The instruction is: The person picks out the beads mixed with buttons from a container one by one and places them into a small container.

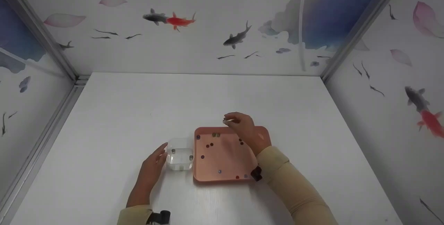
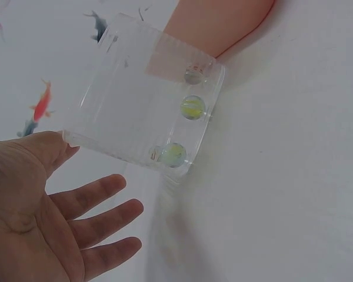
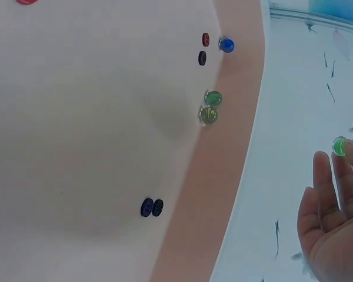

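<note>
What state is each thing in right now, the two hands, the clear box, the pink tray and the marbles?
Left hand: open, fingers straight, beside the clear box.
Right hand: fingers pinch a green marble above the tray's far edge.
Clear box: upright, lidless, holds three marbles.
Pink tray: flat on the table, loose marbles scattered inside.

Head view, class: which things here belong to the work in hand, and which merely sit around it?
In the work:
right hand pinching a green marble
pink tray with loose marbles
clear box, three marbles inside
left hand beside it

Just around:
white table
fish-patterned walls
</note>
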### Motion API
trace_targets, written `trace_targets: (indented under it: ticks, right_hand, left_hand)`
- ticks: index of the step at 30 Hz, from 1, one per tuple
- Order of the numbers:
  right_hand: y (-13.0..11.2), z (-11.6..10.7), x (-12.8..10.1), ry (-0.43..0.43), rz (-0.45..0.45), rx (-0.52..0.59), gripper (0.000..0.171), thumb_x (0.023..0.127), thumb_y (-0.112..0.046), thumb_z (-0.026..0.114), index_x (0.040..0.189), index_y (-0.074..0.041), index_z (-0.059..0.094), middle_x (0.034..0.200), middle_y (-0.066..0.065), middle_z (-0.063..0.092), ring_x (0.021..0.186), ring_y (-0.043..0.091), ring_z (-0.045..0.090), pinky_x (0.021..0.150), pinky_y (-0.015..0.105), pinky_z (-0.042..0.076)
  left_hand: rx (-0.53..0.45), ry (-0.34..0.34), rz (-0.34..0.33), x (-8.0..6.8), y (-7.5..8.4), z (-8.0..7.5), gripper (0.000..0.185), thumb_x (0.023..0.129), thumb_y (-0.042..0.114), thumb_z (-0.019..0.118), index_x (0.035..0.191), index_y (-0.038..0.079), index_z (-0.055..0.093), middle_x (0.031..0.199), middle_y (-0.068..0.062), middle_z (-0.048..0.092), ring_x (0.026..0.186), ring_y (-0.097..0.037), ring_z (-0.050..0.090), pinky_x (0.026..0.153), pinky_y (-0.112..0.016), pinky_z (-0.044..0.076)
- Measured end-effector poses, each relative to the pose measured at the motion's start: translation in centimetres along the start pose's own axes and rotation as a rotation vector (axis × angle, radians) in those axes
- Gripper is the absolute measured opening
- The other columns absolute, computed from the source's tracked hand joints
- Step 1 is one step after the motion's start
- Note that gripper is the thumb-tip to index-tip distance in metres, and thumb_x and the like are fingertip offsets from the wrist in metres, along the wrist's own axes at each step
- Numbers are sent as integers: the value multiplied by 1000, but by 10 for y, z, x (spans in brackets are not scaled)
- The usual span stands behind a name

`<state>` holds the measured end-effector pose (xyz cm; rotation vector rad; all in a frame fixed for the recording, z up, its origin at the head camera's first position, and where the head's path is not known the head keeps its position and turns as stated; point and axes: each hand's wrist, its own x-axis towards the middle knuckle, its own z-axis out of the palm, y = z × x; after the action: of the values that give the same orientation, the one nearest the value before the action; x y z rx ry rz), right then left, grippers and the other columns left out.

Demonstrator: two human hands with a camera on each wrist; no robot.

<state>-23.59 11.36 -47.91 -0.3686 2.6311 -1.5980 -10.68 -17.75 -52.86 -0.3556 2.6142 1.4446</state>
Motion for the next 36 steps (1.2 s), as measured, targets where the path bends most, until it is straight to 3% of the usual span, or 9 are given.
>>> trace_targets:
  ticks: [8,25,31,34,36]
  right_hand:
    - [0,6,-2,-16,8,88,24,93,-12,66,116,-6,68,107,9,69,100,22,66,87,36,55]
    - [-13,24,-4,-80,48,143,24,94,-15,65,117,-10,68,109,6,68,98,20,65,86,32,55]
    - [-20,28,-8,-119,-54,178,27,94,-11,64,119,-1,65,111,16,67,101,29,65,85,42,55]
    - [-22,31,-7,-133,-53,188,26,94,-10,64,118,-2,66,110,15,67,99,32,65,83,49,54]
    - [-20,34,-5,-130,-25,176,24,94,-12,65,117,-6,67,109,10,68,98,29,66,81,45,55]
  left_hand:
    - [7,7,3,0,1,1,46,105,28,42,149,19,38,143,-20,47,132,-42,42,106,-58,36]
    - [-4,1,15,-3,3,-2,46,104,27,43,149,18,38,143,-21,46,132,-42,42,107,-58,34]
    - [-5,-9,-5,0,2,0,47,104,26,44,150,19,36,145,-19,45,133,-41,42,106,-59,36]
    - [6,-10,-8,0,1,0,47,104,26,43,150,19,36,145,-19,45,133,-41,42,105,-59,36]
    - [15,-8,-4,0,1,-1,47,104,25,43,150,18,36,144,-20,45,133,-41,42,106,-59,36]
